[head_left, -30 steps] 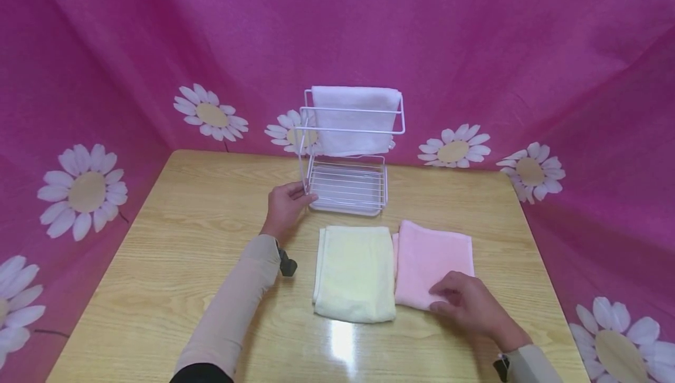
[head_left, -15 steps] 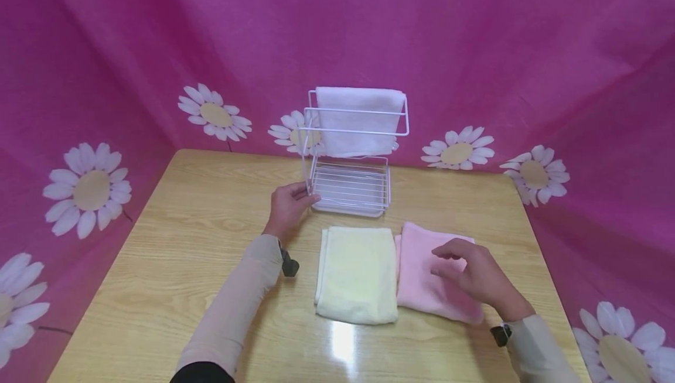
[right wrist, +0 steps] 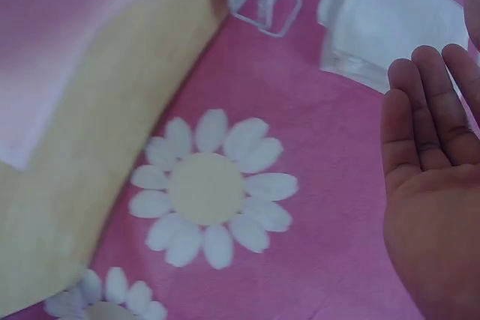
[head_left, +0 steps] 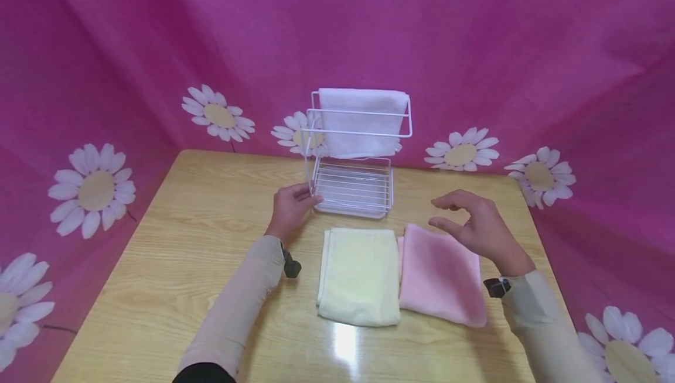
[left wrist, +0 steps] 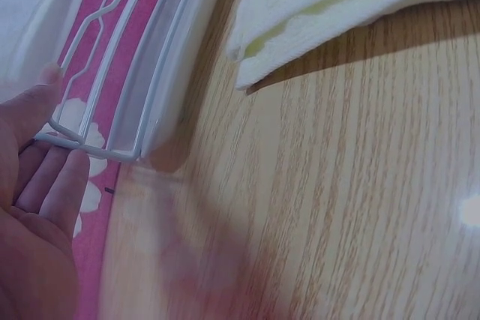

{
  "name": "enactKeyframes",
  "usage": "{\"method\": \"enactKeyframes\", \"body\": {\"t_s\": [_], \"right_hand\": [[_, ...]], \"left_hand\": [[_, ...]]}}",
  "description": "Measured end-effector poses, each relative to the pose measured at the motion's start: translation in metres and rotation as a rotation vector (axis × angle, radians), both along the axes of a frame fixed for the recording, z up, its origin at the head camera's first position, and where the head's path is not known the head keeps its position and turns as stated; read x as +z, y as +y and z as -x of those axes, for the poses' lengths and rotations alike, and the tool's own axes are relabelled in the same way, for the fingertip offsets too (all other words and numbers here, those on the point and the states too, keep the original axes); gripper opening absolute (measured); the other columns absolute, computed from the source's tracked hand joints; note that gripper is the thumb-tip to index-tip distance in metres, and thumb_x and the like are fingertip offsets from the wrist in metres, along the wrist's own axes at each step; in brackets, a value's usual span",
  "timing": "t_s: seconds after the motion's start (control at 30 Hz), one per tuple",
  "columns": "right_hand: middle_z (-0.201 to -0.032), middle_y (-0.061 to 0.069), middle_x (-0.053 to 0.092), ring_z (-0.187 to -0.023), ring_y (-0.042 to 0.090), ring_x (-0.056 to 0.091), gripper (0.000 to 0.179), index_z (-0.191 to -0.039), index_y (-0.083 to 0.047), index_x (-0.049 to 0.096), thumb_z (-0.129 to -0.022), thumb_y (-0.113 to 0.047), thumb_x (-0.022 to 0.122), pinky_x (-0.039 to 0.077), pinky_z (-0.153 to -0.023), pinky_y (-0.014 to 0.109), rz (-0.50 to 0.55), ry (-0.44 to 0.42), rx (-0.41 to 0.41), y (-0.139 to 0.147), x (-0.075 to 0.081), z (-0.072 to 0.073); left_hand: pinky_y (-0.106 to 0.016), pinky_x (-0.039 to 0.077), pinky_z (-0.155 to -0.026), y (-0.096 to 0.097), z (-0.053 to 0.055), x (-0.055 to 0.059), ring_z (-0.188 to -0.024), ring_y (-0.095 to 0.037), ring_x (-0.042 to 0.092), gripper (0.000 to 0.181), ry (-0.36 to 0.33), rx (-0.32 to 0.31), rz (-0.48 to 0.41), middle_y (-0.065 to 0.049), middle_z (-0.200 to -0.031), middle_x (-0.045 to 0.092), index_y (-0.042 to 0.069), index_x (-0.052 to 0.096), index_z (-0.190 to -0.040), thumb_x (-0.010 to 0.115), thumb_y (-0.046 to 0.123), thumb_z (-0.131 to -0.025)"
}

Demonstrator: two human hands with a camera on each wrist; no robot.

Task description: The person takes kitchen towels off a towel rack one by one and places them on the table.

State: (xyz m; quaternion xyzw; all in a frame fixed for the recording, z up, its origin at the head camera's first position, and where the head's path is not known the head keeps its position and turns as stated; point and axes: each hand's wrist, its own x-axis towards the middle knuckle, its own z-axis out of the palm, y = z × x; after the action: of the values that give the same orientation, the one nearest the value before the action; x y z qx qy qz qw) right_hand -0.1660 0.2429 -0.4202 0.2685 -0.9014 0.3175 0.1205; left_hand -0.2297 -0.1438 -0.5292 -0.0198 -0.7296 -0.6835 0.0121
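Observation:
In the head view my left hand (head_left: 290, 210) grips the lower left wire of a white wire towel rack (head_left: 352, 213). The left wrist view shows thumb and fingers on either side of the bent wire. A white towel (head_left: 364, 102) hangs over the rack's rear top bar; two bars in front of it are bare. My right hand (head_left: 482, 225) is raised over the far right part of a folded pink towel (head_left: 437, 272), thumb and fingers apart, with nothing between them. Left of that lies a folded pale yellow towel (head_left: 360, 277).
A wooden table (head_left: 221, 242) carries everything. Behind and on both sides hangs a magenta cloth (head_left: 274, 31) with large white daisies. The rack stands near the table's back edge. A slatted tray forms its base.
My right hand has left the pink towel and risen forward, its thumb and fingers spreading. The pink towel's near right corner now lies flat. My left hand stays on the rack.

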Motion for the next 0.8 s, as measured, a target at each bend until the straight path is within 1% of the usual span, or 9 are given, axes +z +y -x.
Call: {"method": "enactKeyframes", "body": {"t_s": [0.1,0.2,0.33,0.43,0.5,0.57,0.63,0.73,0.8], "right_hand": [[-0.104,0.003,0.073,-0.093,0.023,0.068,0.034,-0.108,-0.008,0.075,-0.076,-0.008,0.088,0.056,-0.076,0.029,0.017,0.025,0.001,-0.003,0.010,0.008],[-0.106,0.005,0.073,-0.094,0.024,0.067,0.036,-0.110,-0.006,0.075,-0.077,-0.007,0.088,0.054,-0.079,0.028,0.036,0.030,-0.003,-0.006,0.021,0.016],[-0.107,0.006,0.073,-0.095,0.024,0.066,0.037,-0.111,-0.005,0.074,-0.076,-0.006,0.088,0.054,-0.081,0.030,0.044,0.049,0.003,-0.011,0.034,0.027],[-0.105,0.004,0.074,-0.095,0.021,0.066,0.038,-0.111,-0.007,0.075,-0.076,-0.006,0.089,0.053,-0.084,0.026,0.055,0.083,0.020,-0.017,0.043,0.036],[-0.104,0.004,0.074,-0.094,0.020,0.067,0.038,-0.110,-0.006,0.076,-0.074,-0.004,0.089,0.052,-0.085,0.020,0.074,0.105,0.032,-0.021,0.049,0.041],[-0.104,0.005,0.074,-0.095,0.021,0.068,0.038,-0.109,-0.006,0.076,-0.074,-0.004,0.089,0.051,-0.086,0.018,0.079,0.122,0.041,-0.025,0.056,0.045],[-0.103,0.006,0.074,-0.094,0.022,0.067,0.036,-0.108,-0.005,0.076,-0.074,-0.004,0.089,0.053,-0.086,0.022,0.088,0.130,0.051,-0.028,0.064,0.048],[-0.102,0.006,0.073,-0.095,0.021,0.065,0.034,-0.108,-0.004,0.076,-0.076,-0.006,0.089,0.053,-0.084,0.027,0.084,0.128,0.047,-0.033,0.076,0.054],[-0.100,0.005,0.073,-0.092,0.019,0.063,0.033,-0.108,-0.004,0.076,-0.078,-0.007,0.088,0.052,-0.082,0.027,0.089,0.126,0.042,-0.036,0.084,0.057]], "left_hand": [[-0.025,0.060,-0.085,0.000,-0.001,0.001,-0.109,-0.033,0.068,0.040,-0.004,0.002,0.009,-0.031,-0.117,0.066,-0.011,0.064,-0.123,0.078,0.002,-0.088],[-0.024,0.060,-0.085,0.000,0.000,0.001,-0.108,-0.032,0.069,0.040,-0.010,0.008,0.014,-0.030,-0.117,0.066,-0.011,0.065,-0.123,0.078,0.001,-0.087],[-0.026,0.060,-0.086,0.001,0.001,0.001,-0.109,-0.034,0.068,0.040,-0.011,0.009,0.007,-0.031,-0.117,0.066,-0.012,0.064,-0.123,0.078,0.001,-0.087],[-0.026,0.060,-0.086,0.002,0.001,0.001,-0.110,-0.037,0.067,0.041,-0.006,0.009,0.000,-0.032,-0.118,0.065,-0.012,0.064,-0.123,0.077,0.000,-0.087],[-0.025,0.060,-0.086,0.002,0.000,0.001,-0.111,-0.039,0.067,0.041,0.000,0.005,-0.005,-0.032,-0.117,0.065,-0.013,0.063,-0.123,0.077,0.000,-0.087],[-0.025,0.060,-0.086,0.002,0.000,0.000,-0.111,-0.039,0.067,0.041,0.001,0.004,-0.012,-0.033,-0.117,0.065,-0.013,0.063,-0.123,0.078,0.000,-0.087],[-0.026,0.059,-0.087,0.002,0.000,-0.001,-0.110,-0.038,0.067,0.041,0.001,0.006,-0.012,-0.033,-0.118,0.065,-0.013,0.063,-0.124,0.078,0.000,-0.087],[-0.027,0.059,-0.087,0.002,0.001,-0.001,-0.109,-0.034,0.068,0.042,0.000,0.012,-0.008,-0.033,-0.118,0.064,-0.013,0.063,-0.124,0.078,0.000,-0.087],[-0.026,0.059,-0.087,0.002,0.001,-0.001,-0.109,-0.033,0.068,0.042,-0.003,0.011,-0.004,-0.032,-0.119,0.064,-0.012,0.063,-0.124,0.078,0.000,-0.087]]}}
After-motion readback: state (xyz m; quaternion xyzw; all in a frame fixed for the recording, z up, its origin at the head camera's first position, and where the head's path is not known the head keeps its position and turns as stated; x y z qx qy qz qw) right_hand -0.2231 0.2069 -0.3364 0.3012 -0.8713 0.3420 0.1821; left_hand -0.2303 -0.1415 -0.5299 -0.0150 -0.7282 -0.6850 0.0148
